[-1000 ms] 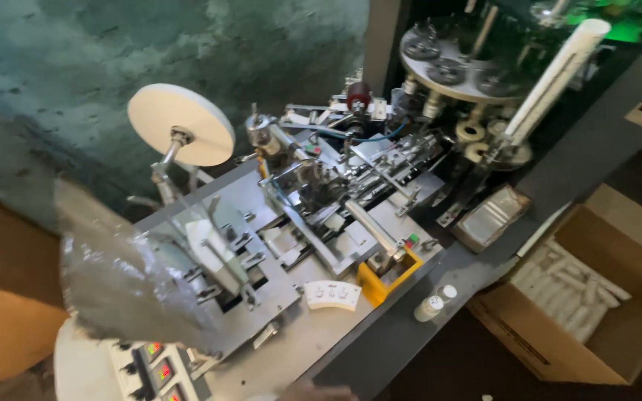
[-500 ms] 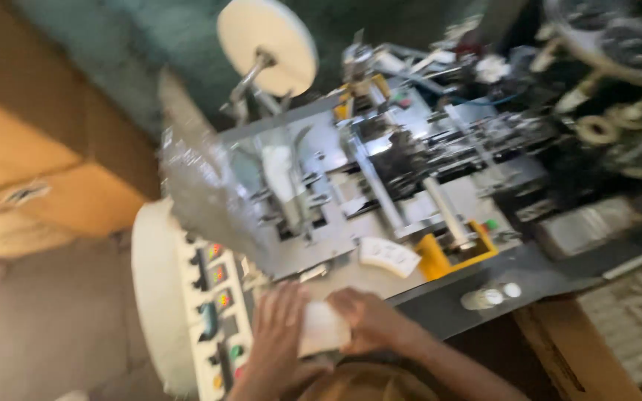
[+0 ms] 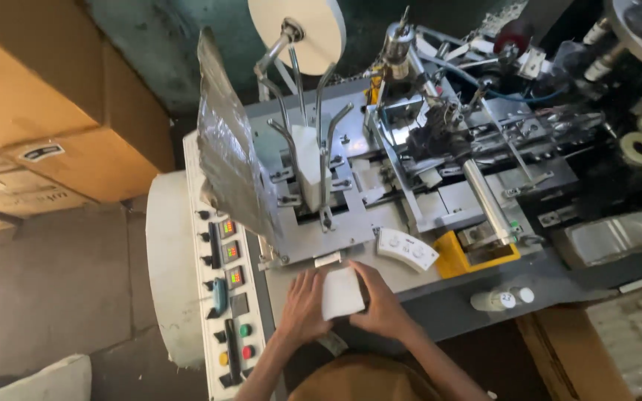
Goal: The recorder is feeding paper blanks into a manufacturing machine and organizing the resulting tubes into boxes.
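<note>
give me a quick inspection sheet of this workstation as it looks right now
surface: grey machine deck, crowded with mechanisms
job's things: white stack of blanks held flat at the deck's front edge
clutter: yellow bracket, white curved piece, small white bottle
hands: left hand and right hand grip the stack from either side
cables: blue hose near the machine head
surroundings: control panel, white paper roll, cardboard boxes

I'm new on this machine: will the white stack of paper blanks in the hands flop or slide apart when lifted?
The white stack of paper blanks probably stays fairly stiff, being thick and square-edged. The left hand and right hand press opposite sides, so loose sheets could fan out. It looks light.
</note>
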